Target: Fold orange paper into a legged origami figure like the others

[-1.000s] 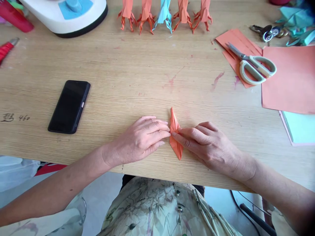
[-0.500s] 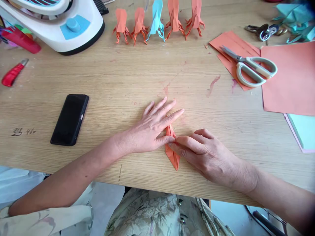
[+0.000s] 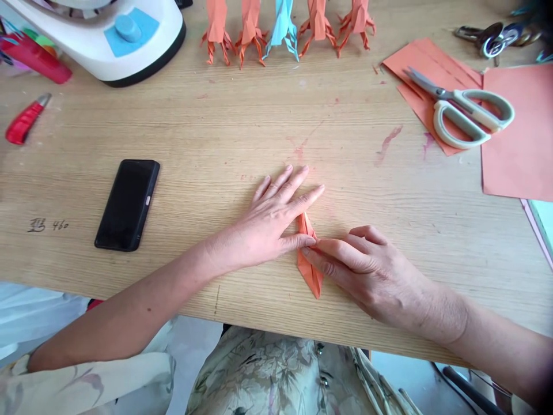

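A narrow piece of folded orange paper (image 3: 311,275), pointed at its near end, lies on the wooden table close to the front edge. My left hand (image 3: 274,216) rests flat with fingers spread, its thumb pressing on the middle of the folded paper and its palm side covering part of the far end. From the right, my right hand (image 3: 367,268) pinches the paper's right edge between thumb and index finger, beside the left thumb. The fingertips hide the exact spot of the pinch.
Scissors (image 3: 469,106) lie on orange paper sheets (image 3: 518,144) at the right. A black phone (image 3: 127,204) and a red utility knife (image 3: 28,120) are on the left. Folded paper figures (image 3: 283,29) stand in a row at the back, by a white appliance (image 3: 151,40).
The camera view has shifted slightly, so things at the back sit higher and further right. Both hands keep nearly the same hold on the folded paper.
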Available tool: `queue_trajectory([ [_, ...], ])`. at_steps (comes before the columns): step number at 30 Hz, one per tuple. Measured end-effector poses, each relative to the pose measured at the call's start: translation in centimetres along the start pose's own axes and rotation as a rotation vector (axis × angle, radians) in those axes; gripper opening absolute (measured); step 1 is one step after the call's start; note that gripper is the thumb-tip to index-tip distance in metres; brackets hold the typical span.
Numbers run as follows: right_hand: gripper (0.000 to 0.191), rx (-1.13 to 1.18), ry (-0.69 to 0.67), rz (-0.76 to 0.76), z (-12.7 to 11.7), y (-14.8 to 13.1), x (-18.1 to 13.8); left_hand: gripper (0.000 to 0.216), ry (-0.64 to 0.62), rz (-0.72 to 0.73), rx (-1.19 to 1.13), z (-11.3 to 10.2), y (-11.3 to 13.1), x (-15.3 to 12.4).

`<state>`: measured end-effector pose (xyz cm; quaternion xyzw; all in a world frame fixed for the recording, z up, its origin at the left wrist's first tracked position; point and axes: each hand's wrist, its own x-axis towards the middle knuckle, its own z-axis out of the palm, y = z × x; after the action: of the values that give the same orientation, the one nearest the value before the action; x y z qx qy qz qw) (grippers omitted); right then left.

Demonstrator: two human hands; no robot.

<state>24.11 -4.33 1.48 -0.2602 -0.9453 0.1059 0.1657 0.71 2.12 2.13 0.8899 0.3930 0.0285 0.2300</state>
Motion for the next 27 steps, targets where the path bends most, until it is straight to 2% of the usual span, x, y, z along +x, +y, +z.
queue_trajectory([
  [5,0.046,-0.048,0.003,-0.009,0.2,0.0,-0.1,0.074,0.030,-0.054,0.058,0.2,0.2,0.3],
  [10,0.049,-0.090,0.007,-0.018,0.3,0.0,0.0,0.078,0.005,-0.110,0.078,0.1,0.2,0.4],
  [16,0.053,-0.100,0.034,-0.020,0.7,0.0,-0.1,0.070,0.031,-0.187,0.105,0.0,0.6,0.7],
  [23,0.049,-0.075,0.008,-0.027,0.4,0.0,0.0,0.065,0.097,-0.203,0.090,0.0,0.0,1.2],
  [27,0.048,-0.069,0.016,-0.017,0.4,0.0,0.0,0.067,0.069,-0.217,0.075,-0.2,0.0,1.5],
])
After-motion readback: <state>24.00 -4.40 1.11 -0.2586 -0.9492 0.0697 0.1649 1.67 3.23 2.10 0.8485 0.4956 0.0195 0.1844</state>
